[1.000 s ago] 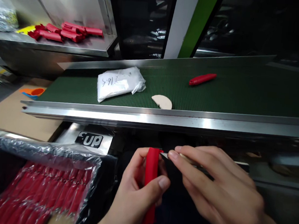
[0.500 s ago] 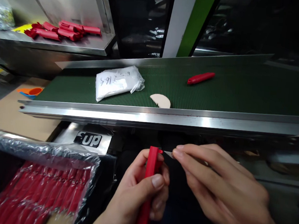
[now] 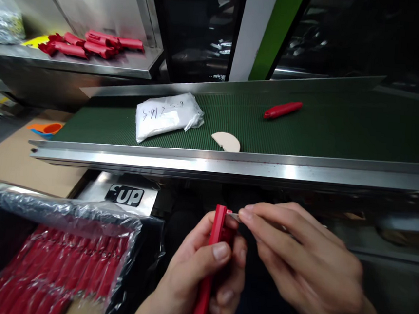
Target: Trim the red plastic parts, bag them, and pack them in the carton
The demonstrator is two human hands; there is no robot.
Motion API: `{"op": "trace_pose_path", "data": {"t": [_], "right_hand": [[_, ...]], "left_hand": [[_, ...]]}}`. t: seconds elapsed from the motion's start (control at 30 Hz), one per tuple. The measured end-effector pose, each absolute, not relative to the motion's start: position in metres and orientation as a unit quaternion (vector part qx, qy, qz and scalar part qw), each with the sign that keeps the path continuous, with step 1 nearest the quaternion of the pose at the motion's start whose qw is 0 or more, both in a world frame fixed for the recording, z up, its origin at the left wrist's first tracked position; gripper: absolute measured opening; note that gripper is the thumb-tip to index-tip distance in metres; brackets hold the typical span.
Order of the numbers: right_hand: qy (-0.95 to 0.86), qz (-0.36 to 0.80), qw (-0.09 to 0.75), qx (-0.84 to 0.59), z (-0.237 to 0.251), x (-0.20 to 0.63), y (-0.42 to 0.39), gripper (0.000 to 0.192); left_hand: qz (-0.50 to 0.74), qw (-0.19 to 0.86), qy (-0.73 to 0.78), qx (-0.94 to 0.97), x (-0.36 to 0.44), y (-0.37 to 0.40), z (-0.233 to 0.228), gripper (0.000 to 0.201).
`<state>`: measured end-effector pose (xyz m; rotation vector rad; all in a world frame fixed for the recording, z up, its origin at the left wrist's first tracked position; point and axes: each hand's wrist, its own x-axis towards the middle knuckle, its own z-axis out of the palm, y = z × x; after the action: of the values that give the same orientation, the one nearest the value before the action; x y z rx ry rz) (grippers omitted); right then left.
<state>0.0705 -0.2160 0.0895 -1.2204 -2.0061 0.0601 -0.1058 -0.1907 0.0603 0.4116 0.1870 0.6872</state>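
My left hand [image 3: 199, 278] grips a long red plastic handle [image 3: 210, 269] held upright below the conveyor's front rail. My right hand [image 3: 302, 268] pinches a thin metal blade [image 3: 234, 215] whose tip meets the top of the red handle. Most of the blade is hidden under my fingers. Both hands are close together in the lower middle of the view.
A green conveyor belt [image 3: 307, 131] carries a white plastic bag [image 3: 167, 114], a beige half-disc [image 3: 226, 141] and one red handle [image 3: 282, 109]. A plastic-lined box of red handles [image 3: 56, 266] sits at lower left. More red handles [image 3: 90, 46] lie on a steel shelf.
The red handle has turned slightly edge-on in my left hand, and the blade tip has come closer in against its top. The things on the belt have not moved.
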Motion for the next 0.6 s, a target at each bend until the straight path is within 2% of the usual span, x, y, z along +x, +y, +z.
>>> {"op": "trace_pose_path", "data": {"t": [0.2, 0.4, 0.6], "right_hand": [[-0.762, 0.032, 0.405, -0.505, 0.086, 0.079, -0.218, 0.047], [-0.787, 0.034, 0.373, -0.490, 0.089, 0.076, -0.222, 0.042], [-0.792, 0.009, 0.359, -0.494, 0.089, 0.077, -0.222, 0.042]], "left_hand": [[0.326, 0.925, 0.037, 0.194, -0.104, -0.191, 0.058, 0.027], [0.310, 0.926, 0.138, 0.165, -0.101, -0.192, 0.069, 0.025], [0.318, 0.919, 0.160, 0.172, -0.100, -0.193, 0.073, 0.026]]}}
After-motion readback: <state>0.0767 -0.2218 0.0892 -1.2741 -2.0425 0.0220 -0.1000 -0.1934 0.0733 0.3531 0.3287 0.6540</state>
